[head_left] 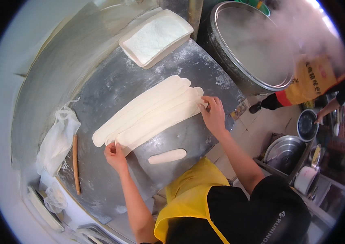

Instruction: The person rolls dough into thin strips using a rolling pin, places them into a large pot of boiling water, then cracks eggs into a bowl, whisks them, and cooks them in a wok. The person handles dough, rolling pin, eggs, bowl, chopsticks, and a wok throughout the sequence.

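Several long, flat dough strips (148,109) lie overlapped side by side across a dark, flour-dusted worktop (99,180). My left hand (116,155) pinches the near-left end of the strip closest to me. At that strip's opposite end, the thumb and fingers of my right hand (213,113) grip its edge. A shorter, narrower piece of dough (167,156) rests by itself between the strips and my body. To the left lies a thin wooden rolling pin (76,164), apart from the dough.
A tub of white flour (157,38) stands at the worktop's far side. Beyond the right corner, a large metal pot (248,45) gives off thick steam. A crumpled plastic bag (58,140) sits at the left edge. At right, a person in an orange apron (312,79) holds a dark pan (307,125).
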A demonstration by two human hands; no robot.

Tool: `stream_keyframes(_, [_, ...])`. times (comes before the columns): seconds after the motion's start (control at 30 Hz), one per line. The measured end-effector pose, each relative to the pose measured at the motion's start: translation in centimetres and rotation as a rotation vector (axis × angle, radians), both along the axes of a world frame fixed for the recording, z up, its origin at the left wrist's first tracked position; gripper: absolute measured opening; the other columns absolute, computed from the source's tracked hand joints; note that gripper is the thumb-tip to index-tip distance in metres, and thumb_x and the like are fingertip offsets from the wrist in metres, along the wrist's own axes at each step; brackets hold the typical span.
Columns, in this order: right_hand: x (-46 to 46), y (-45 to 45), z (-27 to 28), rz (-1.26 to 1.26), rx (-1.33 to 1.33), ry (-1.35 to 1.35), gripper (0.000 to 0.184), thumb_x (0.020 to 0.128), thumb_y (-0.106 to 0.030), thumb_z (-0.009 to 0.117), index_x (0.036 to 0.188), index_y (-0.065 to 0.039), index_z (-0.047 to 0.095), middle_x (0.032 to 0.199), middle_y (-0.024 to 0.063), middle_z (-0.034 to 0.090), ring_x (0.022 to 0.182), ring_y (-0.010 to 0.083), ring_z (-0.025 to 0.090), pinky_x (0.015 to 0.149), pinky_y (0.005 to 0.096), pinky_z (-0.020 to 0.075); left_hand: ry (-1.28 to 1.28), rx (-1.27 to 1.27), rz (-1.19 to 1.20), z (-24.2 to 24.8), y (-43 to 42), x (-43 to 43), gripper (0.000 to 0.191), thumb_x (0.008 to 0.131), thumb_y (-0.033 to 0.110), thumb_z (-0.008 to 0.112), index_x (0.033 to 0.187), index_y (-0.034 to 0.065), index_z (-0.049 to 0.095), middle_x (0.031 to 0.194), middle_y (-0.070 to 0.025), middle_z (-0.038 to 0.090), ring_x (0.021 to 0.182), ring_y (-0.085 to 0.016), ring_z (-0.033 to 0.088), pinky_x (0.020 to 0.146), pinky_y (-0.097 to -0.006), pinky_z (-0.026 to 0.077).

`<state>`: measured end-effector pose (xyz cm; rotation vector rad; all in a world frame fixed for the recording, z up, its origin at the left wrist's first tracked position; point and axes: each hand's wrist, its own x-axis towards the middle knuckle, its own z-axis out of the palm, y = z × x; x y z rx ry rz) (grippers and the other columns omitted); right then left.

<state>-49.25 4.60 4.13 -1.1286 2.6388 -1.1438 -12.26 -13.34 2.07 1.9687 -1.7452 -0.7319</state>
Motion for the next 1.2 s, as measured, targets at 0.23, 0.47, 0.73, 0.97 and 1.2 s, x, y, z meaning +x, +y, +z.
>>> stream_keyframes(0.23, [0.8, -1.7, -0.4, 0.061, 0.099, 0.011, 0.021, 0.085, -0.013, 0.083, 0.097, -0.006, 0.068, 0.108, 0.0101, 0.067, 0.102, 0.0298, 0.064, 0.087, 0.0408, 0.0522, 0.918, 0.122, -0.006, 4.6, 2.2, 0.6, 0.018, 0.105, 0.008, 0.066, 0.12, 0.0028, 0.058, 0.117, -0.0103, 0.07, 0.103, -0.018, 0.068, 0.086, -0.0321, 0.058])
stream_keyframes(0.47, [1.6, -2.4, -0.2, -0.019, 0.131, -0.182, 0.017, 0.085, -0.006, 0.079, 0.093, -0.005, 0.064, 0.089, 0.0087, 0.067, 0.086, 0.0268, 0.066, 0.081, 0.0394, 0.054, 1.083, 0.363, 0.046, 4.4, 2.7, 2.0, 0.025, 0.107, 0.009, 0.063, 0.131, 0.001, 0.058, 0.123, -0.0114, 0.071, 0.109, -0.02, 0.071, 0.09, -0.0321, 0.061])
stream_keyframes(0.73, [-0.2, 0.7, 0.3, -0.049, -0.156, -0.671, 0.013, 0.088, -0.007, 0.074, 0.096, 0.0, 0.067, 0.084, 0.0081, 0.073, 0.078, 0.0146, 0.07, 0.074, 0.0307, 0.0557, 1.02, 0.349, 0.075, 0.4, 2.6, 4.9, 0.028, 0.108, 0.012, 0.063, 0.133, -0.0008, 0.062, 0.127, -0.0126, 0.07, 0.112, -0.023, 0.071, 0.091, -0.0361, 0.061])
stream_keyframes(0.97, [-2.1, 1.7, -2.1, -0.091, -0.11, -0.438, 0.013, 0.091, -0.002, 0.075, 0.101, -0.002, 0.066, 0.086, 0.0017, 0.066, 0.073, 0.0108, 0.062, 0.069, 0.027, 0.0532, 0.505, -0.073, -0.117, 0.4, 3.6, 2.3, 0.023, 0.105, 0.009, 0.064, 0.125, -0.0025, 0.063, 0.114, -0.0117, 0.07, 0.101, -0.022, 0.067, 0.09, -0.0326, 0.054])
stream_keyframes(1.2, [9.8, 4.9, 1.2, 0.42, 0.073, -0.133, 0.022, 0.087, -0.007, 0.08, 0.105, -0.007, 0.068, 0.103, 0.0077, 0.066, 0.079, 0.0222, 0.065, 0.074, 0.0344, 0.0545, 0.053, -0.106, -0.566, 1.7, 12.7, -1.8, 0.024, 0.096, 0.011, 0.077, 0.113, 0.0046, 0.062, 0.114, -0.0108, 0.065, 0.098, -0.02, 0.062, 0.088, -0.0346, 0.052])
